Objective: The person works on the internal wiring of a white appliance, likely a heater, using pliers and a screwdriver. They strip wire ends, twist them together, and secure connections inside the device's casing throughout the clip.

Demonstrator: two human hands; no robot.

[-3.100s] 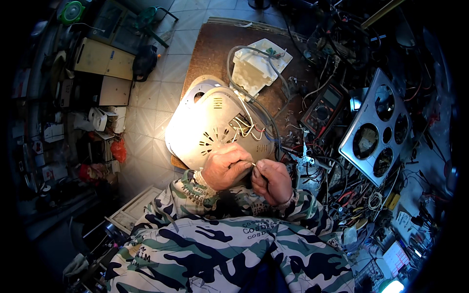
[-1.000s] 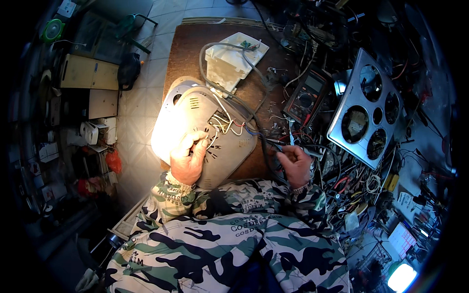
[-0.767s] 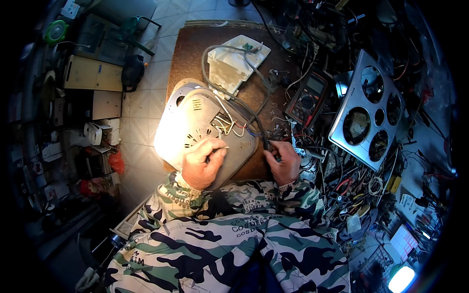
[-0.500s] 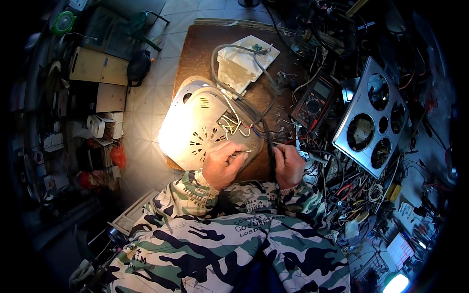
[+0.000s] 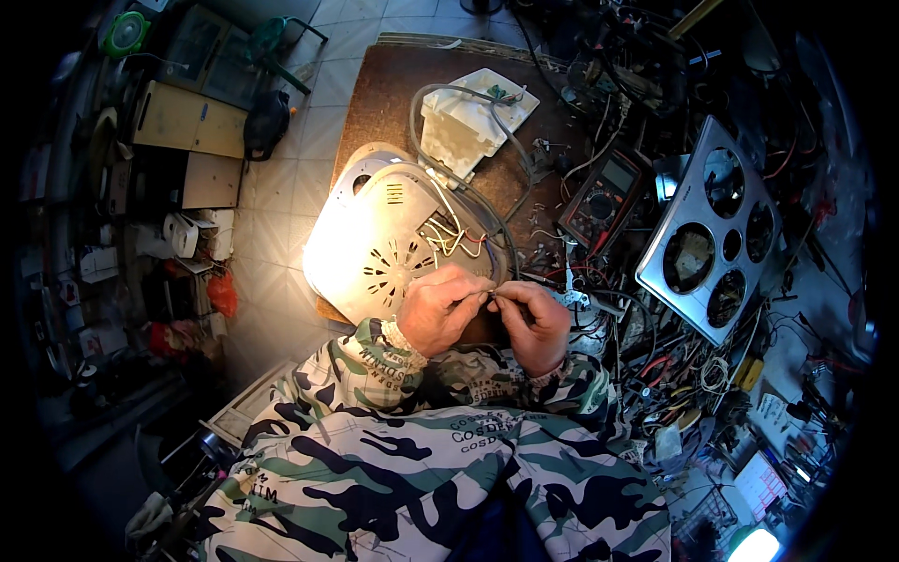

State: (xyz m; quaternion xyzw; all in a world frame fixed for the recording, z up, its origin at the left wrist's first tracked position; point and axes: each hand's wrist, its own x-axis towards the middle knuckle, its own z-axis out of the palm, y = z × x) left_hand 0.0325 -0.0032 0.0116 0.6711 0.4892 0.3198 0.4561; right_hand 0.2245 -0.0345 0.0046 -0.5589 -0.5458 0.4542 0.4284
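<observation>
My left hand (image 5: 438,311) is closed in a pinch over the lower edge of a pale appliance housing (image 5: 370,234) with vent slots. Earlier a thin pale wire end poked out of its fingertips; now only a tiny bit shows. My right hand (image 5: 536,326) is closed too, its thumb and forefinger meeting the left fingertips. What the right fingers grip is too small to name. Several pale wires (image 5: 451,234) and a red one come out of an opening in the housing. A grey cable (image 5: 440,91) loops across a white plastic cover (image 5: 459,131) and runs down towards my hands.
A multimeter (image 5: 604,199) lies right of the housing on the brown wooden board (image 5: 384,94). Farther right, a metal panel with round holes (image 5: 693,220) leans over heaped cables and tools, including red-handled pliers (image 5: 658,367). Cabinets (image 5: 192,122) stand at the left.
My right hand has let go of a dark cable and moved left to meet the left fingertips. My left hand has shifted slightly right.
</observation>
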